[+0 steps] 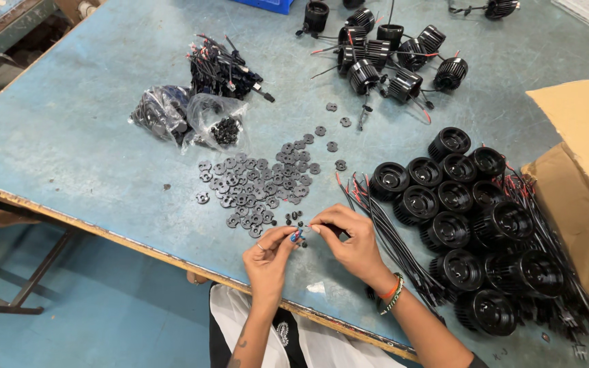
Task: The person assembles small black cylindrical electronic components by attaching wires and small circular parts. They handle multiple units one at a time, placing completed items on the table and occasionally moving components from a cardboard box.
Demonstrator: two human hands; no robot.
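Blue-painted table (90, 136), scuffed and worn, with both hands meeting near its near edge. Left hand (270, 255) with fingertips pressed together, pinching a small blue and red wire end (297, 236). Right hand (352, 242) with thumb and forefinger pinched on the same small piece, other fingers curled, bracelet at the wrist. Just beyond the fingers, a scatter of black washers (257, 187). Right of the hands, a bundle of black wires (390, 238) and a cluster of black finned housings (472, 225), close by. Cardboard box (581, 163) at the far right. Plastic bags (189, 119) farther left. Bare tabletop left of the hands; blue floor below the edge.
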